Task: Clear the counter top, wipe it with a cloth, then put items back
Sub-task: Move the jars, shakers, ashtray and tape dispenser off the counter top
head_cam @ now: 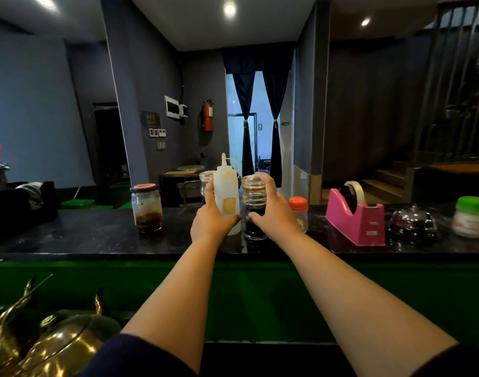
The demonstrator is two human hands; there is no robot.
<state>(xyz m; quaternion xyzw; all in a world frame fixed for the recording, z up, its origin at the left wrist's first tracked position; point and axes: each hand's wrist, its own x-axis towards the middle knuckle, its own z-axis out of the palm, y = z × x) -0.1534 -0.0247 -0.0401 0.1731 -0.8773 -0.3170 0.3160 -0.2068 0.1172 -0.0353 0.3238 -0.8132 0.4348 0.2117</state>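
Observation:
On the dark stone counter top (96, 235) stands a white squeeze bottle (227, 191) with a nozzle and a yellow label. My left hand (211, 216) is wrapped around its left side. Just to its right stands a clear glass jar (256, 205) with dark liquid, and my right hand (273, 210) grips it from the right. Another small glass jar (205, 180) shows partly behind the squeeze bottle. No cloth is in view.
A glass jar with red paste (147, 208) stands to the left. To the right are an orange-capped shaker (299, 213), a pink tape dispenser (355, 216), a call bell (412, 221) and a green-lidded tub (471, 220). Brass ware (42, 344) sits below, near left.

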